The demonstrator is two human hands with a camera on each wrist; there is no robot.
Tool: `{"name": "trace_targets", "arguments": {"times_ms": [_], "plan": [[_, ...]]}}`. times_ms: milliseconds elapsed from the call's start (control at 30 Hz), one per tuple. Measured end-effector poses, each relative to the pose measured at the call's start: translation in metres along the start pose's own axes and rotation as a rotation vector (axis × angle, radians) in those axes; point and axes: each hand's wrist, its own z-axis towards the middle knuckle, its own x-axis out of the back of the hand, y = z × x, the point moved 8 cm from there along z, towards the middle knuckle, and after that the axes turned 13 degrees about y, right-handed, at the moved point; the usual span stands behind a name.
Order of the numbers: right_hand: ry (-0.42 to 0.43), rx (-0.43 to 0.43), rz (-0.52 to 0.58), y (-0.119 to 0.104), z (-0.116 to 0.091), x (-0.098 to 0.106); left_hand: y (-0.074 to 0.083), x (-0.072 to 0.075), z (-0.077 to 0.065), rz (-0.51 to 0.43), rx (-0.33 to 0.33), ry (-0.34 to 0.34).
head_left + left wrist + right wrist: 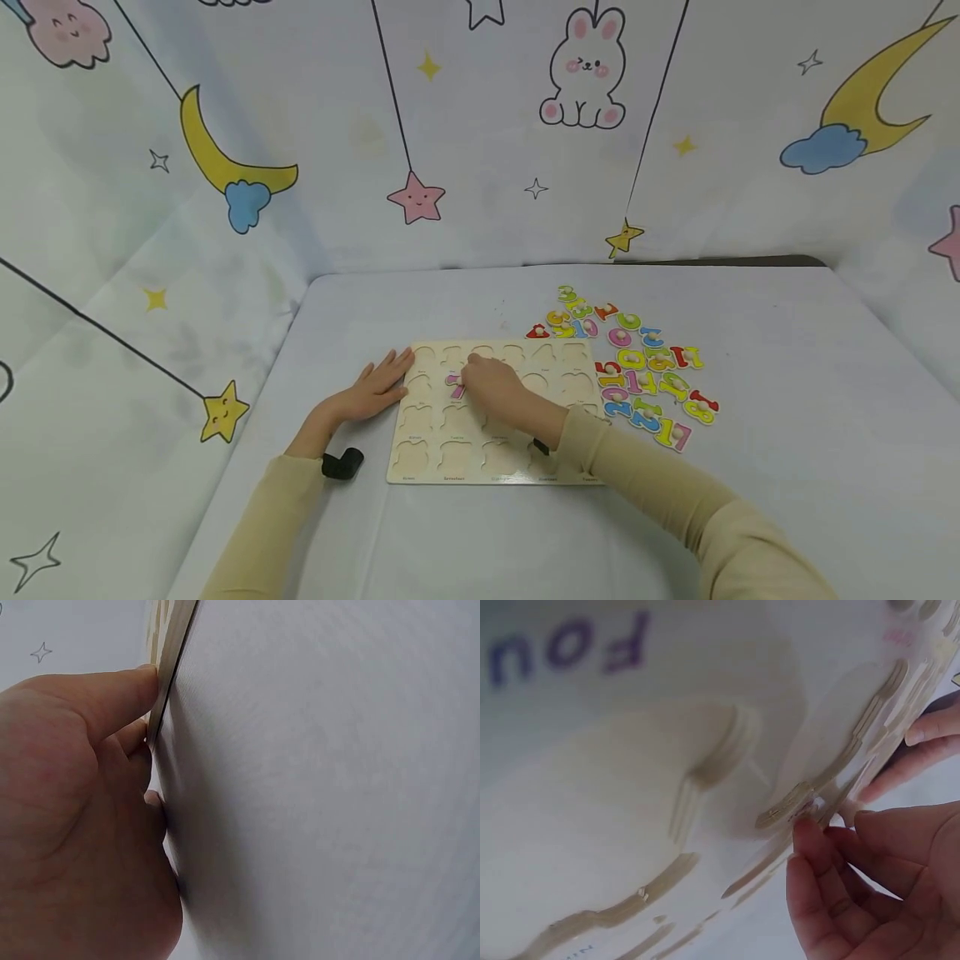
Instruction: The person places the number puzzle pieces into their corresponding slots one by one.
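A pale wooden number-puzzle board [432,436] with rows of shaped recesses and small printed words lies on the white table. My right hand [495,390] reaches over its upper middle and pinches a pink-and-purple puzzle number [453,383], which looks like a 7. In the right wrist view, the fingers of the right hand [877,877] meet close over the recesses and mostly hide that number. My left hand [365,395] lies with fingers extended at the board's left edge. Seen in the left wrist view, the thumb of the left hand [67,772] touches the board's side.
Loose colourful number pieces [632,359] with knobs are scattered right of the board and behind it. A small red piece [537,332] sits by its back edge. A cloth backdrop [480,225] with cartoon prints rises behind the table. Black wrist gear [342,464] shows below the left hand.
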Motion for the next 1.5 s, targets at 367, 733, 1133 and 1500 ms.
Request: {"name": "trace_targets", "arguments": {"times_ms": [367,733,1133,1500], "plan": [[-0.067,0.081,-0.258,-0.008,-0.007,-0.003,0.003,0.001,0.001,-0.008,-0.006,0.002],[-0.054,0.143,-0.343,-0.011,-0.012,-0.001,0.004,0.001,0.003,0.001,-0.011,0.001],[-0.152,0.004,0.094,0.023,-0.023,0.016,0.002,0.000,0.001,0.001,0.005,0.004],[0.025,-0.241,0.397,0.124,-0.076,0.064,0.004,0.001,0.000,-0.019,-0.007,0.018]]}}
